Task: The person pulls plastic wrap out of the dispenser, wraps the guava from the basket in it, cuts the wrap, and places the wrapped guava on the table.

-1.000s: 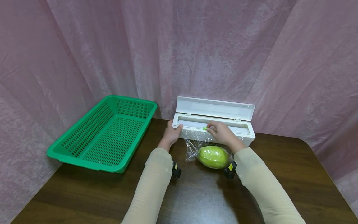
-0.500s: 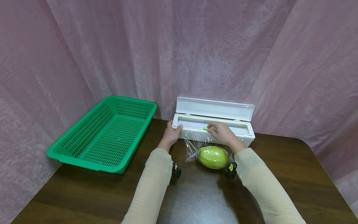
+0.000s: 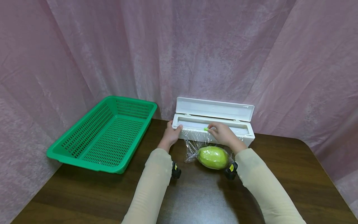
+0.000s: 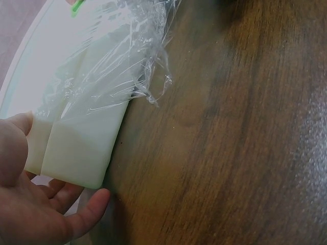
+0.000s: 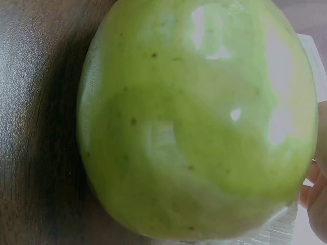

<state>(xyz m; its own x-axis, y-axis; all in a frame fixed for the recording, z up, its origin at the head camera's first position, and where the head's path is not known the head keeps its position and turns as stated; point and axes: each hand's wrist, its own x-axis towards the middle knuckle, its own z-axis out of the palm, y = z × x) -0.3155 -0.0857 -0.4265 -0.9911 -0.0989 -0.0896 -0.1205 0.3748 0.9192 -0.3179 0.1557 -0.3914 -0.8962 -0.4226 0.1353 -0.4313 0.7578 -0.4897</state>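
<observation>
A white cling film dispenser stands at the back of the table, its lid raised. My left hand grips its left end, with the thumb on the top edge. On the front rail, my right hand pinches a small green slide cutter between thumb and fingers. Clear cling film hangs over the dispenser's front and runs to a green oval fruit. The film wraps this fruit, whose glossy skin has small dark spots in the right wrist view. The fruit hides most of the right hand there.
A green plastic basket with slotted walls stands at the left. The brown wooden table has a rounded far right corner. A pink curtain hangs behind the table, close to the raised lid.
The green slide cutter has shifted very slightly to the right along the rail. Both hands, the dispenser and the wrapped fruit look almost unmoved.
</observation>
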